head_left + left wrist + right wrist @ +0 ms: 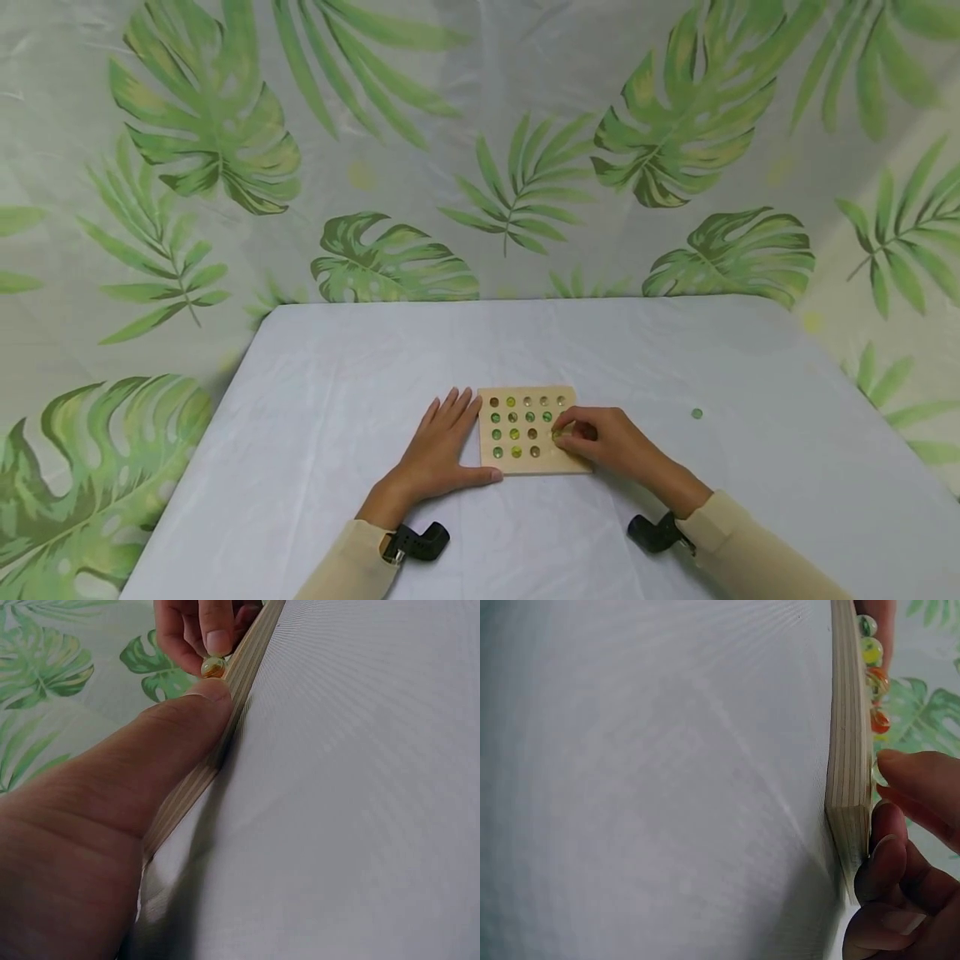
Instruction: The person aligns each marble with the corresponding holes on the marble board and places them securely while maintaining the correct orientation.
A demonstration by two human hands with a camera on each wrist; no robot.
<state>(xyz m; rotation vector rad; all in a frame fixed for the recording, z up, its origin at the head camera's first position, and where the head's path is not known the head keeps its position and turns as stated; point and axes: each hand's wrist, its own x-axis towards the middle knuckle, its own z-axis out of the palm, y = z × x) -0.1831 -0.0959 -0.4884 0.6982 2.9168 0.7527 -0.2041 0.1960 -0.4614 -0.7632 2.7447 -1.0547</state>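
A pale wooden board with rows of round hollows lies flat on the table, most of the hollows holding glass marbles. My left hand rests at the board's left side, fingers straight along that edge and thumb at its near-left corner. Over the right part of the board, my right hand pinches a yellowish marble between thumb and forefinger, close above the wood. Its other fingers are curled beside the board's edge in the right wrist view. Green, yellow and brownish marbles sit in neat rows.
One loose green marble lies on the white tablecloth to the right of the board. Behind the table hangs a leaf-patterned cloth. Black wrist cameras are strapped to both wrists.
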